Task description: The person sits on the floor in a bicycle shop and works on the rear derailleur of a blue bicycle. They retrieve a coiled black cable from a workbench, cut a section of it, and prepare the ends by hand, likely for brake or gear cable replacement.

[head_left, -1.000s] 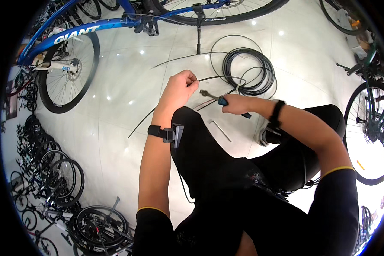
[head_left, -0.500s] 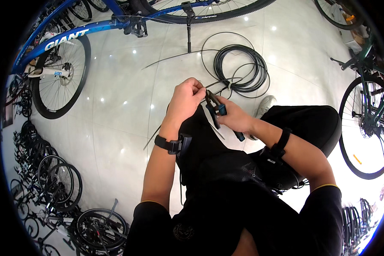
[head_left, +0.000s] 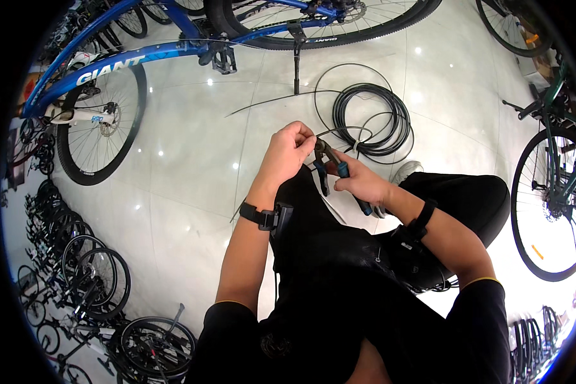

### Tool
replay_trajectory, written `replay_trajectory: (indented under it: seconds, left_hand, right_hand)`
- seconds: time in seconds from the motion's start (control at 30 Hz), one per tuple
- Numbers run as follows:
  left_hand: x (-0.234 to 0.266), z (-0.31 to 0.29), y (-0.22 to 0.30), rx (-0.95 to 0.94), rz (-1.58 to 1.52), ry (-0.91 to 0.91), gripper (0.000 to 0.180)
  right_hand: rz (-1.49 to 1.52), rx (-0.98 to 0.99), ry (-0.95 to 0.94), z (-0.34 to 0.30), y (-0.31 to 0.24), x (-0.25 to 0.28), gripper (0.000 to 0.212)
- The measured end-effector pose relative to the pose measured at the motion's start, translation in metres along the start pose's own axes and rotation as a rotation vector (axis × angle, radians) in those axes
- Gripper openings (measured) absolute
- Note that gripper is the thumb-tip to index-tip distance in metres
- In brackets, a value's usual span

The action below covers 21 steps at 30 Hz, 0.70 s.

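Bent low over a pale tiled floor (head_left: pixel 179 115), you pinch a black cable (head_left: pixel 340 128) in your left hand (head_left: pixel 289 152), thumb closed against fingers, just beside the head of a plier-like cutter (head_left: pixel 344 170). The cable's long axis runs from that pinch rightward and slightly away from you, arching toward the loose coil (head_left: pixel 401 121) beyond your hands. Your right hand (head_left: pixel 363 182) is wrapped around the tool, its handles spread, its head angled forward and left to your left fingertips. The left hand is the nearer to the cable; whether the strand sits between the tool's jaws is hard to tell at this size. Your left forearm reaches almost straight ahead, while your right slants inward from a bent elbow. Farther forward stands a blue bicycle (head_left: pixel 169 49).
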State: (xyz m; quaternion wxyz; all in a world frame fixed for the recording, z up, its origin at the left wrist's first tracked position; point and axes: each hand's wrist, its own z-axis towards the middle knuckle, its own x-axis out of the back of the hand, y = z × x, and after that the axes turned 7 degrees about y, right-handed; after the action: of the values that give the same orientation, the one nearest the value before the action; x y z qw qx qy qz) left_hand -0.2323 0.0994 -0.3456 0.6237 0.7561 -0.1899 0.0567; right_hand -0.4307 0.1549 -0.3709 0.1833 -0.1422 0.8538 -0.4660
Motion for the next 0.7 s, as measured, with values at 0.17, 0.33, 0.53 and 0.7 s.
replay_trajectory:
  seconds: [0.17, 0.33, 0.53, 0.7]
  left_hand:
    - [-0.003, 0.011, -0.010, 0.011, -0.007, -0.065, 0.010]
    - [-0.008, 0.006, -0.014, 0.018, -0.016, -0.015, 0.010]
    - [-0.007, 0.002, -0.010, 0.082, -0.047, 0.017, 0.009]
    - [-0.008, -0.003, -0.016, 0.045, 0.005, 0.047, 0.011]
  right_hand:
    - [0.038, -0.028, -0.003, 0.003, 0.007, 0.014, 0.084]
    - [-0.097, 0.026, 0.031, 0.010, 0.009, 0.013, 0.082]
    - [-0.123, -0.035, 0.072, 0.007, -0.004, 0.006, 0.081]
    - [-0.204, 0.039, 0.074, 0.005, -0.009, 0.003, 0.079]
